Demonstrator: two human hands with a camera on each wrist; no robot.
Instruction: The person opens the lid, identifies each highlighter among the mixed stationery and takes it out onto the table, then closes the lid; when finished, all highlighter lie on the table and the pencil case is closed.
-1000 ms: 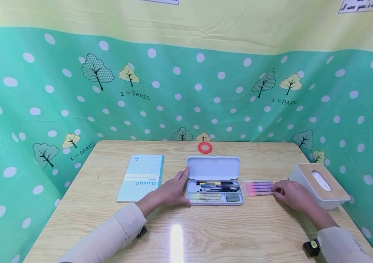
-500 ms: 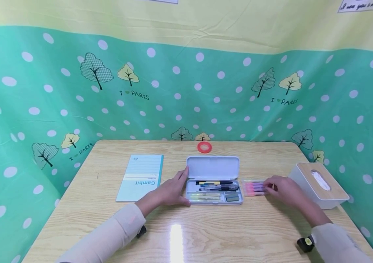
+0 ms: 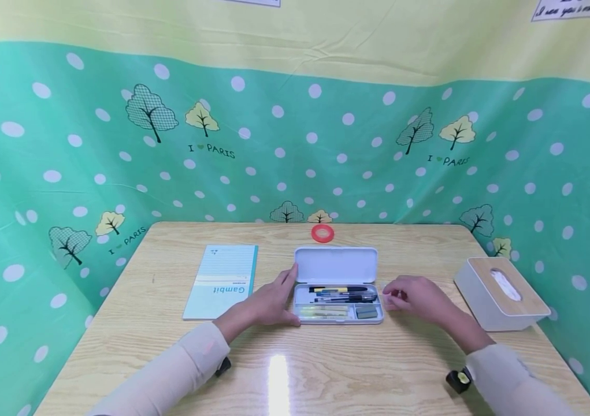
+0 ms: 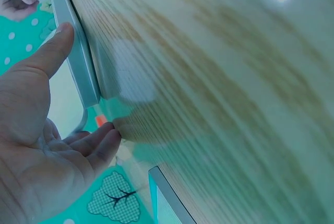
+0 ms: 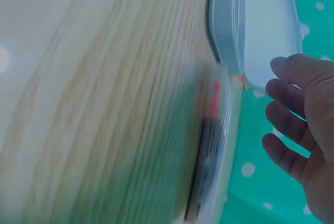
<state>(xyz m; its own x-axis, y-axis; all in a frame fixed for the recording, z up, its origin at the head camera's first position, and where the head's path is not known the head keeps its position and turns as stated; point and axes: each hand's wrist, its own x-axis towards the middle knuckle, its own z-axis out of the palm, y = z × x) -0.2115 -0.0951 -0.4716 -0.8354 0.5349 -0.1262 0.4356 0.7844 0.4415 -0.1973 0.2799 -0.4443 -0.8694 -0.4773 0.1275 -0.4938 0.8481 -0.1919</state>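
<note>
A white pencil case lies with its lid raised. It holds black pens, pale yellow pens and a grey block. My left hand rests along the case's left side, thumb at the front corner and fingertips by the hinge; the left wrist view shows these fingers fairly straight. Just right of the case, my right hand hovers over a clear pack of pink pens, hiding most of it in the head view. In the right wrist view its fingers are loosely bent and apart from the pack.
A light blue notebook lies left of the case. Behind the case, near the back edge, is a red tape ring. A tissue box with a wooden top stands at the right. A green dotted curtain surrounds the table.
My right hand has slid leftward along the pen pack, from its right end to its left end beside the case. My left hand has stayed at the case.
</note>
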